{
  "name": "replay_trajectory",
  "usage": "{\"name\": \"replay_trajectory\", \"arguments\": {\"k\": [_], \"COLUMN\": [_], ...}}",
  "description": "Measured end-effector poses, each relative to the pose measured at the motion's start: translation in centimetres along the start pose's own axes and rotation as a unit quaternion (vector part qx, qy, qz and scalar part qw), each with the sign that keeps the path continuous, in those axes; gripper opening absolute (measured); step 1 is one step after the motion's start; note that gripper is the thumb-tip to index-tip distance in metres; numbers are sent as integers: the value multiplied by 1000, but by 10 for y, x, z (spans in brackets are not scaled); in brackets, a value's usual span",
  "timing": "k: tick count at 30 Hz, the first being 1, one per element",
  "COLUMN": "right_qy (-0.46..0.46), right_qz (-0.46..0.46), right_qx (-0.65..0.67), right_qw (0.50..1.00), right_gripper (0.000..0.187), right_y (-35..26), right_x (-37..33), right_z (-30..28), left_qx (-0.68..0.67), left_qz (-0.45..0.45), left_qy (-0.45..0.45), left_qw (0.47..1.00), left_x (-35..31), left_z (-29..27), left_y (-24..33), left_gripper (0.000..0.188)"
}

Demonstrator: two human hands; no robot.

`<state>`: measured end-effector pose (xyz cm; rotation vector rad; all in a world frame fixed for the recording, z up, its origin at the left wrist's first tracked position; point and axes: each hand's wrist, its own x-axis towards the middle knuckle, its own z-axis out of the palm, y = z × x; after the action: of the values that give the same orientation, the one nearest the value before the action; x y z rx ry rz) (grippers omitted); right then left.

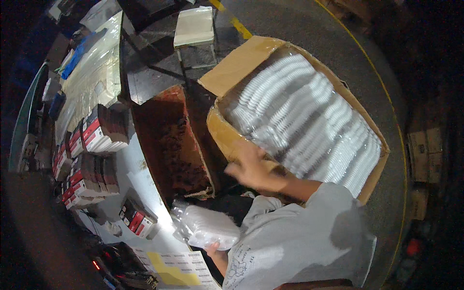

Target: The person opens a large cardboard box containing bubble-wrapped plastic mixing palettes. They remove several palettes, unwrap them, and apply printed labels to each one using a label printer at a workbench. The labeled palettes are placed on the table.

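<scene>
A nested stack of clear plastic blister trays (212, 226) is in my left hand (213, 249), low in the picture, beside the table's edge. My fingers close round its near end. My right hand (253, 166) is in the air by the near left side of a large open cardboard box (251, 65), and motion smears its fingers. Long rows of nested clear blister trays (309, 113) fill that box. Whether the right hand touches the box's flap I cannot tell.
On the white table (145, 169) to the left stand bundled stacks of red, black and white small boxes (92, 135). A printed label sheet (181, 268) lies near me. A worn reddish-brown bin (171, 145) stands between table and box; a stool (194, 26) is farther off.
</scene>
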<state>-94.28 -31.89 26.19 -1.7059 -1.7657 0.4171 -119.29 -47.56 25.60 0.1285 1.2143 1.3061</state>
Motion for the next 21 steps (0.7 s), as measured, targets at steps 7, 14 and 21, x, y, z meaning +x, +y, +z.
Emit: {"name": "replay_trajectory", "arguments": {"k": [7, 14, 21], "right_qy": [-150, -400, -52], "right_qz": [28, 9, 52], "right_qx": [-219, -304, -227], "right_qw": [964, 865, 971], "right_gripper": [30, 27, 80], "right_y": [163, 170, 134], "right_x": [21, 62, 109], "right_z": [9, 36, 25], "left_qx": [8, 4, -29], "left_qz": [13, 18, 39], "left_qy": [65, 85, 151], "left_qw": [998, 996, 987], "left_x": [-3, -4, -23], "left_z": [-18, -9, -26], "left_y": [16, 13, 10], "left_gripper": [89, 90, 91]}}
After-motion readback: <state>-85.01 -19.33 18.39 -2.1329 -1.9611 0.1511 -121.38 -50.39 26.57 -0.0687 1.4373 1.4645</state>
